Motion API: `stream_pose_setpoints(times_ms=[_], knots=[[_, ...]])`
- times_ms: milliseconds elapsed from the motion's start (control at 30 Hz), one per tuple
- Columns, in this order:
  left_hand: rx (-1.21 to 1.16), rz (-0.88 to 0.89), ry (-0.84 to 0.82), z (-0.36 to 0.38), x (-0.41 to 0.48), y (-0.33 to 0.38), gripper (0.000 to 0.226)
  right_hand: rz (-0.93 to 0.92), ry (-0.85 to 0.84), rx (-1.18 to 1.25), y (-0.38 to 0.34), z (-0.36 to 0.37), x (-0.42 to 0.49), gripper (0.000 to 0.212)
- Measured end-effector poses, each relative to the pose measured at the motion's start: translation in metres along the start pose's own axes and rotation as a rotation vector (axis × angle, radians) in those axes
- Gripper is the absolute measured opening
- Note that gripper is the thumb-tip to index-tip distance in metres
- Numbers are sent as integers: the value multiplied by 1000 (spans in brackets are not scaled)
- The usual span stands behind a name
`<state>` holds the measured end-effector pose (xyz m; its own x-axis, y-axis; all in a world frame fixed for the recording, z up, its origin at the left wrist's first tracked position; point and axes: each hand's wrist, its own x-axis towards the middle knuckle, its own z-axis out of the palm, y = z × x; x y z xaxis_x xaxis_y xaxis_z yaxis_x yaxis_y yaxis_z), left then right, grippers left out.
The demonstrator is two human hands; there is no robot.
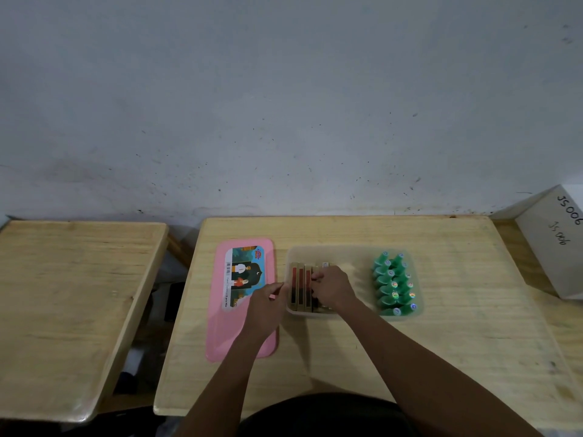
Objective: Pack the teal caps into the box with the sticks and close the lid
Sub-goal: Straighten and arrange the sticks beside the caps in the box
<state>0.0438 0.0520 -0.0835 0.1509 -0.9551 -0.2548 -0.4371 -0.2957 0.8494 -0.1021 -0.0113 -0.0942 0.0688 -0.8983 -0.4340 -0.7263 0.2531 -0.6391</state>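
Note:
A clear plastic box (356,253) sits on the middle of the wooden table. Several gold and red sticks (299,287) lie side by side in its left part. Several teal caps (394,283) stand in two rows in its right part. My right hand (332,287) rests inside the box with its fingers on the sticks. My left hand (268,305) touches the box's left wall, over the pink lid (220,326). The pink lid lies flat on the table to the left of the box, label up.
A white cardboard box (555,244) with handwriting stands at the table's right edge against the wall. A second wooden table (63,294) stands to the left across a gap. The wall runs close behind both tables.

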Motion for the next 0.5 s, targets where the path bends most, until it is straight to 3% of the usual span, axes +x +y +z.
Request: stream_pose_setpoints(times_ms=[167,300,500], knots=[[10,9,18,0,-2,3,18,98,157,-39,11,-15,-4,20],[12,-5,26,1,-1,1,19,155,90,-159,24,-18,-6,27],[27,-14,27,1,-2,1,24,183,24,-107,27,-16,-5,44]])
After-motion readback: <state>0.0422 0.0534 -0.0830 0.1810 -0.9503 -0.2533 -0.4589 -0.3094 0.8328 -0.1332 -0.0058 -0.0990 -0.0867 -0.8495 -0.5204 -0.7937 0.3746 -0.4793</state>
